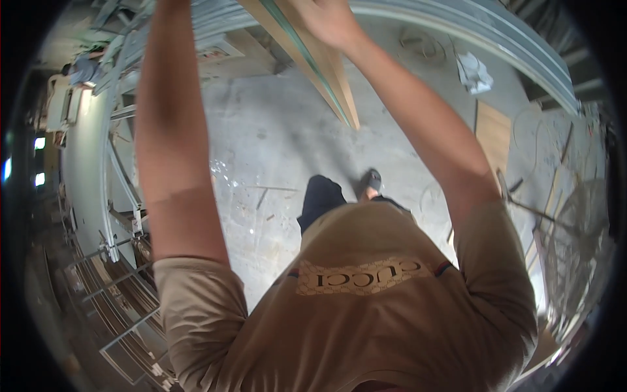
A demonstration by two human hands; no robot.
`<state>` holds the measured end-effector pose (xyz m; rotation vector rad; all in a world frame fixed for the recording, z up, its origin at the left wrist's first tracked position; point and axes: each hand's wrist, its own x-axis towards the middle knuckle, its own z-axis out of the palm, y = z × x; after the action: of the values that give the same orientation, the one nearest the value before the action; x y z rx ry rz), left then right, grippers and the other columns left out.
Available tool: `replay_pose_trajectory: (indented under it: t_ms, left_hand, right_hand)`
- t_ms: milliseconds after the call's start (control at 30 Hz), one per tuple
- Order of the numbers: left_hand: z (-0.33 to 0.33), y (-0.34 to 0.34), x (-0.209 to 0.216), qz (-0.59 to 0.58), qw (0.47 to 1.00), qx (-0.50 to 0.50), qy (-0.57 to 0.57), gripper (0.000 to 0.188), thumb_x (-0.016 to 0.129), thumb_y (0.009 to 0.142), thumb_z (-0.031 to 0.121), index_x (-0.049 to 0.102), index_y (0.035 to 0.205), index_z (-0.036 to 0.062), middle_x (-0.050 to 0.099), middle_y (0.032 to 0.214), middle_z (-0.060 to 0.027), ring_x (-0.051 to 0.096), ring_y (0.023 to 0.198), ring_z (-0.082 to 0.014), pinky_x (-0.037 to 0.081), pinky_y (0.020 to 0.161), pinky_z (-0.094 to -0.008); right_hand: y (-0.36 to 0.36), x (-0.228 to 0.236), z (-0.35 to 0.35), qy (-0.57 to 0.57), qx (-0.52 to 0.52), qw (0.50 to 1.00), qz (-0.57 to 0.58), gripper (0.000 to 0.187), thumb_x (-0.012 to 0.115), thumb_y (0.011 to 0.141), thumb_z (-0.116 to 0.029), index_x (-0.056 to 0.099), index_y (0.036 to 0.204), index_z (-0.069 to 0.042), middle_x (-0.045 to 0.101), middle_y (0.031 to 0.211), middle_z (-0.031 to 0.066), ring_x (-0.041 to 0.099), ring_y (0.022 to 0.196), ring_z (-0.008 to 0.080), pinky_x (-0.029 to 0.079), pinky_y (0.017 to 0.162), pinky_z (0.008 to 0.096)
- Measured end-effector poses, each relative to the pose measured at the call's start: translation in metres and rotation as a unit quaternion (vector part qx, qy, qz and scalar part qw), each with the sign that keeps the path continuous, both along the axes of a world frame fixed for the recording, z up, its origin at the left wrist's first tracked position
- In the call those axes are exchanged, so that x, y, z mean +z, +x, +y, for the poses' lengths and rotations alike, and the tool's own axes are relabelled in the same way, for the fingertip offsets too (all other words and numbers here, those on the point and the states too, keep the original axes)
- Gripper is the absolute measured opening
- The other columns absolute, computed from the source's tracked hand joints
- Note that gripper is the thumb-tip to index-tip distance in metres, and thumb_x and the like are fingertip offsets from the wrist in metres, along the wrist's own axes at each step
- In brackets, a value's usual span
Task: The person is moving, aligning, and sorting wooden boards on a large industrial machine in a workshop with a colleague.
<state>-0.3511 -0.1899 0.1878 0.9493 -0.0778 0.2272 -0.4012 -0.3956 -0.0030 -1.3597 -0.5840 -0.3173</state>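
A long tan board point(336, 81) with a green strip along it runs from the top edge down toward the middle, its near end narrowing to a point above the floor. My right hand point(326, 23) is at the board's right side near the top edge, closed against it; the fingertips are cut off or hidden. My left forearm point(173, 85) reaches straight up past the top edge, so the left hand lies outside the picture. What that hand touches does not show.
Curved grey metal rails point(470, 32) cross the far side. At left stands a metal frame point(111, 163) beside a long pale surface, with a rack of strips point(124, 320) below. A crumpled white sheet point(475, 73), a flat tan panel point(493, 134) and a wire-guarded fan point(578, 228) are at right.
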Motion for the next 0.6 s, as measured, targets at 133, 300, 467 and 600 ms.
replay_pose_trajectory:
  t_ms: [133, 300, 467, 600]
  left_hand:
    - [0.036, 0.049, -0.054, -0.19, 0.964, 0.099, 0.16, 0.075, 0.043, 0.112, 0.068, 0.053, 0.153, 0.0058, 0.069, 0.133, -0.0091, 0.068, 0.118, -0.0239, 0.058, 0.098, -0.0418]
    - [0.175, 0.105, -0.022, -0.31, 0.926, -0.13, 0.169, 0.068, 0.068, 0.102, 0.056, 0.053, 0.141, 0.0021, 0.072, 0.113, -0.0121, 0.071, 0.098, -0.029, 0.06, 0.085, -0.042]
    - [0.111, 0.121, -0.08, -0.218, 0.976, -0.01, 0.003, 0.058, 0.061, 0.107, 0.041, 0.044, 0.147, 0.0017, 0.065, 0.095, -0.0105, 0.067, 0.082, -0.0246, 0.058, 0.072, -0.0378]
    - [0.065, 0.123, -0.055, -0.207, 0.925, 0.225, 0.224, 0.055, 0.056, 0.111, 0.052, 0.062, 0.125, -0.0004, 0.07, 0.115, -0.0108, 0.063, 0.103, -0.0196, 0.051, 0.095, -0.0353]
  right_hand:
    - [0.044, -0.072, 0.002, -0.04, 0.139, 0.975, 0.169, 0.067, 0.036, 0.117, -0.058, 0.061, 0.15, -0.005, 0.068, 0.133, 0.006, 0.061, 0.12, 0.0198, 0.046, 0.108, 0.035]
    - [0.06, -0.105, 0.1, -0.024, 0.249, 0.951, 0.185, 0.063, 0.043, 0.116, -0.056, 0.062, 0.149, -0.005, 0.065, 0.143, 0.0074, 0.056, 0.136, 0.0194, 0.044, 0.115, 0.0376]
    - [0.123, -0.147, 0.098, -0.029, 0.244, 0.942, 0.23, 0.054, 0.045, 0.118, -0.046, 0.064, 0.147, -0.005, 0.068, 0.138, 0.008, 0.06, 0.131, 0.0201, 0.045, 0.113, 0.035]
    - [0.174, -0.151, 0.099, -0.03, 0.329, 0.938, 0.101, 0.049, 0.052, 0.116, -0.04, 0.065, 0.145, -0.002, 0.072, 0.129, 0.0102, 0.068, 0.119, 0.0244, 0.052, 0.106, 0.0406]
